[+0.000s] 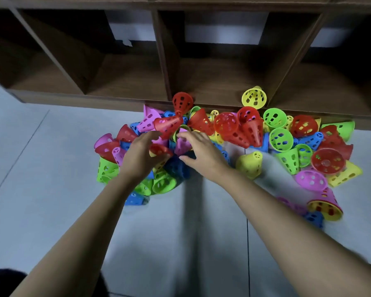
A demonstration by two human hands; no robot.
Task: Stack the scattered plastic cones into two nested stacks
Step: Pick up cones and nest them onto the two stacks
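Forearms reach in from the bottom, left hand [141, 155] and right hand [201, 153] both with fingers spread loose over the middle of the cone pile [281, 138]. Cones lie jumbled on the floor [51, 168] right against the shelf unit's [124, 82] bottom edge, with one yellow cone [254, 97] up on the shelf itself.

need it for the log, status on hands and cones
Left hand over a red cone, grip unclear; right hand open above the heap. Cones loose on the floor against the shelf. Nothing blocking.
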